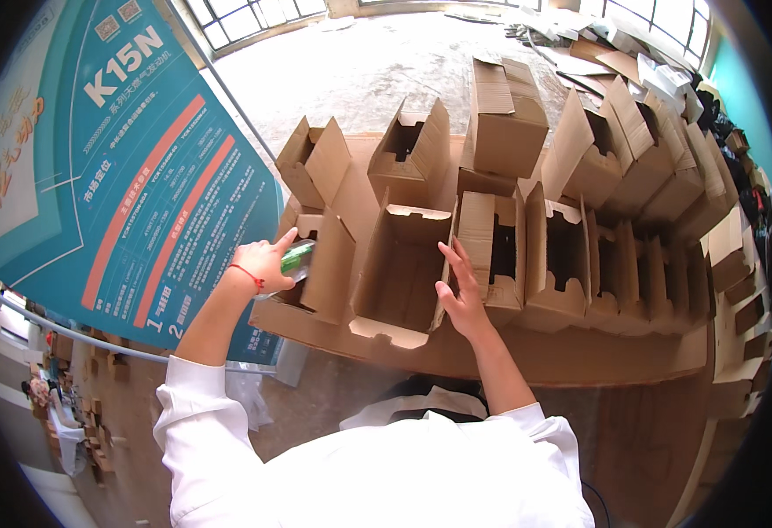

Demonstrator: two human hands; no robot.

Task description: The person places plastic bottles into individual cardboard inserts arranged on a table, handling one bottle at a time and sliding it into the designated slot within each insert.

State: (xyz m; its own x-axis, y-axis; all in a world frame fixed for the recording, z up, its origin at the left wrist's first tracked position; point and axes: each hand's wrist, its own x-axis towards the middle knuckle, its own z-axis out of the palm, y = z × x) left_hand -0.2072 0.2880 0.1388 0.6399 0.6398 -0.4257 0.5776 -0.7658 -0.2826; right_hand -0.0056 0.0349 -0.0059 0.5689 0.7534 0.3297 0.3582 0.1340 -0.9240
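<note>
My left hand [264, 266], with a red string at its wrist, is closed on a green object in clear plastic [297, 256]; its exact kind is hard to make out. It is at the mouth of a small open cardboard box [326, 273] near the table's left end. Just right of that box stands a wider open carton [402, 277], its bare inside visible and its end flaps up. My right hand [463, 295] is at this carton's right edge, fingers stretched out and holding nothing; whether it presses on the cardboard is unclear.
Several open cartons [566, 251] crowd the table [579, 370] to the right, with another row behind. A taller box [509, 132] rises at the back. On the left leans a large teal display board [131, 194]. Cardboard scraps [610, 62] lie heaped at the far right.
</note>
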